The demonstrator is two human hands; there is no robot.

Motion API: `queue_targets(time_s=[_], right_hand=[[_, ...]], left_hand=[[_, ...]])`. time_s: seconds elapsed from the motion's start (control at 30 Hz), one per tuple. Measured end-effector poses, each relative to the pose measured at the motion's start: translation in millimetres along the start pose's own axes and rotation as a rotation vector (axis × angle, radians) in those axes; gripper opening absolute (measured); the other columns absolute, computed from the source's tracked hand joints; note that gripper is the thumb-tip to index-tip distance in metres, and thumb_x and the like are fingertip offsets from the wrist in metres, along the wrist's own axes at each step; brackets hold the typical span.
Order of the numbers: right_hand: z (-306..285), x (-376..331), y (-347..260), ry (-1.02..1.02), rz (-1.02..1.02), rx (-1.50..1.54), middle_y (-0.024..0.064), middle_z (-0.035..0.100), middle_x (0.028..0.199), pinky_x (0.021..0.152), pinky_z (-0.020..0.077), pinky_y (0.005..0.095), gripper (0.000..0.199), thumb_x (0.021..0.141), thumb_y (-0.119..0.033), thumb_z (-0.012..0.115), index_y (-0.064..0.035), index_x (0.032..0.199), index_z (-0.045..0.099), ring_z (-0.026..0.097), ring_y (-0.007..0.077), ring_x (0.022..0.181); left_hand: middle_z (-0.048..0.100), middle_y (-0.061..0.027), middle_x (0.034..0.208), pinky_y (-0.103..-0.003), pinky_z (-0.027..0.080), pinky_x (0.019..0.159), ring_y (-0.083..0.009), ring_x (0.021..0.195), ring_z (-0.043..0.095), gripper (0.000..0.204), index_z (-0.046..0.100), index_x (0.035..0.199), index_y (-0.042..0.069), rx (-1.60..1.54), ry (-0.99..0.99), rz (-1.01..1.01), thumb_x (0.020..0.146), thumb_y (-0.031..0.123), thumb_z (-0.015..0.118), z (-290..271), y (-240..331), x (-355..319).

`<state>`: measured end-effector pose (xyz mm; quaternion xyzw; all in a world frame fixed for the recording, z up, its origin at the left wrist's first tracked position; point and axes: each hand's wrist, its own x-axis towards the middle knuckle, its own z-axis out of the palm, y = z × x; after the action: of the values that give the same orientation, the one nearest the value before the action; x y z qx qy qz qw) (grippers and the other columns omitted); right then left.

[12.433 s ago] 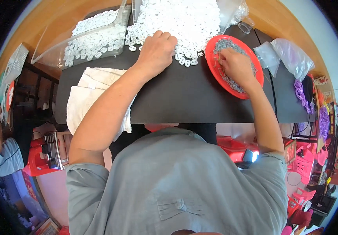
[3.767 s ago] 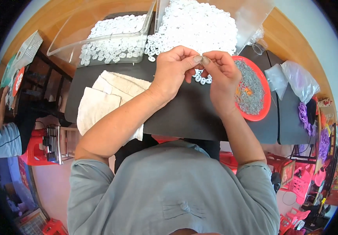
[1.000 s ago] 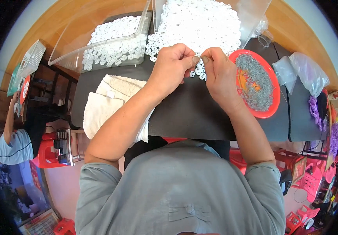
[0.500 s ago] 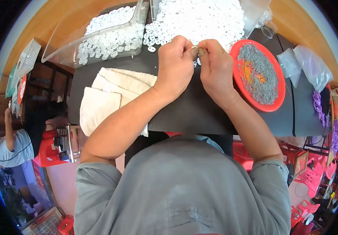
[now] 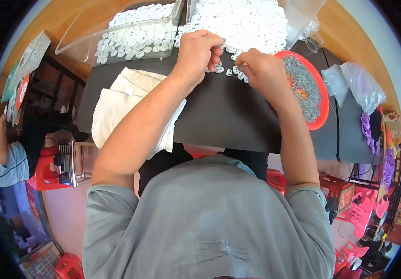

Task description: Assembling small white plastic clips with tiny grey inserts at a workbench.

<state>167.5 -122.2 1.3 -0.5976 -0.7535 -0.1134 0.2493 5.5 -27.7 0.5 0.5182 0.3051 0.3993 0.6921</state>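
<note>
In the head view, the person's left hand (image 5: pixel 197 52) is raised over the front of a large heap of white oval pieces (image 5: pixel 240 23) near the far edge of the counter (image 5: pixel 230 111). Its fingers are curled, thumb and forefinger drawn together. The right hand (image 5: pixel 266 72) is lower and nearer the right edge, fingers bent and tips down beside a few loose white pieces (image 5: pixel 241 76) in front of the heap. Both fingertips are small and partly hidden, so I cannot tell whether either hand grasps a piece.

The red plate (image 5: pixel 324 104) lies toward the counter's right side, partly behind the right hand and wrist, spread with thin grey slivers (image 5: pixel 308 81). At the far left corner a clear bin (image 5: pixel 63 50) contains more white pieces. A folded cream cloth (image 5: pixel 116 109) lies at the near left corner, under the left forearm. Clear plastic bags (image 5: pixel 364 88) rest near the right edge.
</note>
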Motion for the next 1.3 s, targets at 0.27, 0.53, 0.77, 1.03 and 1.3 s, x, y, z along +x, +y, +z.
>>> queue_targets(time_s=[0.27, 0.53, 0.77, 1.03, 1.3], right_hand=[[-2, -1, 7, -0.256, 0.103, -0.062, 0.0096, 0.064, 0.081, 0.067, 0.0475, 0.0427, 0.014, 0.080, -0.011, 0.063, -0.0136, 0.092, 0.067, 0.063, 0.0310, 0.078], [-14, 1, 10, -0.277, 0.177, -0.009, 0.0108, 0.066, 0.085, 0.069, 0.0487, 0.0390, 0.018, 0.078, -0.012, 0.065, -0.0119, 0.095, 0.069, 0.063, 0.0298, 0.078], [-4, -1, 5, -0.323, 0.142, -0.032, 0.0101, 0.067, 0.085, 0.068, 0.0489, 0.0402, 0.015, 0.077, -0.012, 0.065, -0.0120, 0.092, 0.069, 0.064, 0.0315, 0.076], [3, 1, 1, -0.289, 0.142, -0.116, 0.0109, 0.066, 0.085, 0.068, 0.0478, 0.0427, 0.013, 0.075, -0.013, 0.069, -0.0065, 0.085, 0.065, 0.063, 0.0325, 0.078], [8, -2, 0, -0.275, 0.151, -0.113, 0.0125, 0.066, 0.086, 0.069, 0.0485, 0.0450, 0.011, 0.075, -0.011, 0.068, -0.0049, 0.082, 0.062, 0.064, 0.0344, 0.080]], left_hand=[[0.056, -0.0039, 0.063, -0.025, 0.038, 0.041, -0.0112, 0.049, 0.050, 0.013, 0.059, 0.073, 0.002, -0.025, -0.012, -0.005, 0.082, 0.011, 0.063, 1, 4, -1], [0.057, -0.0038, 0.063, -0.025, 0.038, 0.040, -0.0106, 0.048, 0.050, 0.012, 0.060, 0.075, 0.001, 0.001, -0.031, 0.004, 0.081, 0.011, 0.064, 2, 5, -5], [0.057, -0.0034, 0.063, -0.025, 0.037, 0.040, -0.0101, 0.049, 0.050, 0.012, 0.061, 0.075, 0.002, 0.009, -0.043, -0.014, 0.081, 0.011, 0.064, 4, 5, -9], [0.057, -0.0035, 0.064, -0.025, 0.037, 0.041, -0.0102, 0.050, 0.050, 0.011, 0.061, 0.075, 0.002, 0.020, -0.053, -0.006, 0.082, 0.011, 0.062, 5, 4, -8], [0.057, -0.0035, 0.065, -0.025, 0.039, 0.044, -0.0104, 0.051, 0.051, 0.012, 0.060, 0.074, 0.002, 0.032, -0.062, -0.022, 0.082, 0.011, 0.062, 7, 6, -10]])
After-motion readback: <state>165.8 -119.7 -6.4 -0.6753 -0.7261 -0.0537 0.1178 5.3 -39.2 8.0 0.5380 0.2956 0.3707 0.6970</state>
